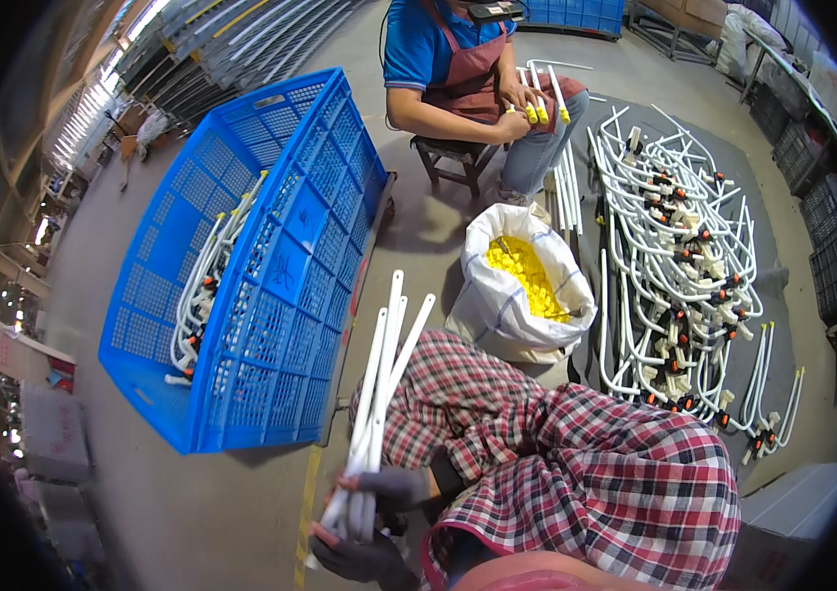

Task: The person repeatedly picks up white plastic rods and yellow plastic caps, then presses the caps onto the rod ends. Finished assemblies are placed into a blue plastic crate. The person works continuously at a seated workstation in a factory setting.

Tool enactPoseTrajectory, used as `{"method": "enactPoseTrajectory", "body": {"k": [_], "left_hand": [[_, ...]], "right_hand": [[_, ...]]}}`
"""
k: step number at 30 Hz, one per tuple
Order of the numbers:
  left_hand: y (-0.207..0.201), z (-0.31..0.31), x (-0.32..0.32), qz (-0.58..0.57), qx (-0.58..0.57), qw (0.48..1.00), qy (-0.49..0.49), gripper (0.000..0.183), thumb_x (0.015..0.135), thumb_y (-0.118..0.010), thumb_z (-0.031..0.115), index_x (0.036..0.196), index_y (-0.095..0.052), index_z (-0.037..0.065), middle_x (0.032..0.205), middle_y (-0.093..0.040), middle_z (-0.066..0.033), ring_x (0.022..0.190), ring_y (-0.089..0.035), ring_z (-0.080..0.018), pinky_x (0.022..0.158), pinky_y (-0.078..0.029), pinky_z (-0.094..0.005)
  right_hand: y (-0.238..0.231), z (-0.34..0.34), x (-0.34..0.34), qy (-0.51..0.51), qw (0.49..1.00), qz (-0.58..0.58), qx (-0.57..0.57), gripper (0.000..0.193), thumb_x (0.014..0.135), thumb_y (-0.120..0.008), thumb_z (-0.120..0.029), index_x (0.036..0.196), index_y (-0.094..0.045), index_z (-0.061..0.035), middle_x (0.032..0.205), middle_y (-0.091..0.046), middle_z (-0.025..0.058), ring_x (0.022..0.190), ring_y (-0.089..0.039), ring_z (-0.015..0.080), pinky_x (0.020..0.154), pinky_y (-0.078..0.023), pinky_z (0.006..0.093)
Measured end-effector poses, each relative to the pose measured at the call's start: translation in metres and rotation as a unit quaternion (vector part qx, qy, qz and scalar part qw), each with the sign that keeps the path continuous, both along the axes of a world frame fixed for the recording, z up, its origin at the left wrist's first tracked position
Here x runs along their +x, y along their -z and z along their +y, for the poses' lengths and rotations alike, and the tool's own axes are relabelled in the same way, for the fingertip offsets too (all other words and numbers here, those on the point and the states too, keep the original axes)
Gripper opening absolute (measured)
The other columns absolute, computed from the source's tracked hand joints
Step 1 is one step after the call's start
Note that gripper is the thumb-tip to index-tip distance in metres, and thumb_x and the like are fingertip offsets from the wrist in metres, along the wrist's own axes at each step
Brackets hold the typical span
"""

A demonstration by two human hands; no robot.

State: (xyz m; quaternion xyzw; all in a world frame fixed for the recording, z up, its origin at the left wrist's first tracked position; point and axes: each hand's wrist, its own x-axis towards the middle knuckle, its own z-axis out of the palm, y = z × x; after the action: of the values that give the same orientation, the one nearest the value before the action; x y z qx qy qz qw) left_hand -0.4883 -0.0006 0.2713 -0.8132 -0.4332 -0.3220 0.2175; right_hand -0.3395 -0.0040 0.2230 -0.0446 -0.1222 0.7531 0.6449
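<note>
At the lower left, several white metal tubes (376,399) stand in a tilted bundle, their flattened upper ends spread apart. My right hand (394,486), in a dark glove with bare fingertips, is closed round the bundle's lower part. Below it my left hand (359,557), gloved the same way, grips the tubes near their lower ends. These ends are blurred and partly hidden by the fingers. Plaid cloth (576,463) covers my arms and lap. The blue plastic crate (281,295) stands just beyond the tubes and holds bent white tube frames (204,295).
An open white sack (527,340) of yellow plastic caps (527,276) stands ahead. Beyond it a seated co-worker (463,98) handles white tubes with yellow ends. Many bent white frames (675,256) with black and orange fittings cover a dark mat at right. Dark crates (817,187) line the far right.
</note>
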Motion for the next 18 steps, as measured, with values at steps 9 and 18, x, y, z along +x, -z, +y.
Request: {"method": "enactPoseTrajectory", "body": {"k": [9, 18], "left_hand": [[0.051, 0.039, 0.024, -0.037, -0.142, 0.978, 0.147, 0.062, 0.100, -0.063, 0.045, 0.140, -0.053, -0.001, 0.131, -0.061, -0.0231, 0.120, -0.059, -0.0452, 0.101, -0.049, -0.0548], [0.052, 0.035, -0.019, 0.044, -0.230, 0.962, 0.144, 0.079, 0.094, -0.069, 0.049, 0.149, -0.040, 0.000, 0.143, -0.051, -0.0246, 0.136, -0.046, -0.0464, 0.111, -0.040, -0.0573]], "right_hand": [[0.059, 0.036, 0.061, 0.109, 0.993, -0.032, -0.022, 0.041, 0.103, -0.063, -0.039, 0.127, -0.058, -0.0052, 0.126, -0.068, 0.0160, 0.118, -0.066, 0.0293, 0.105, -0.052, 0.0459], [0.032, -0.003, 0.122, 0.112, 0.989, 0.082, -0.055, 0.047, 0.103, -0.061, -0.042, 0.131, -0.056, -0.0051, 0.125, -0.068, 0.0151, 0.116, -0.067, 0.0313, 0.106, -0.051, 0.0495]]}}
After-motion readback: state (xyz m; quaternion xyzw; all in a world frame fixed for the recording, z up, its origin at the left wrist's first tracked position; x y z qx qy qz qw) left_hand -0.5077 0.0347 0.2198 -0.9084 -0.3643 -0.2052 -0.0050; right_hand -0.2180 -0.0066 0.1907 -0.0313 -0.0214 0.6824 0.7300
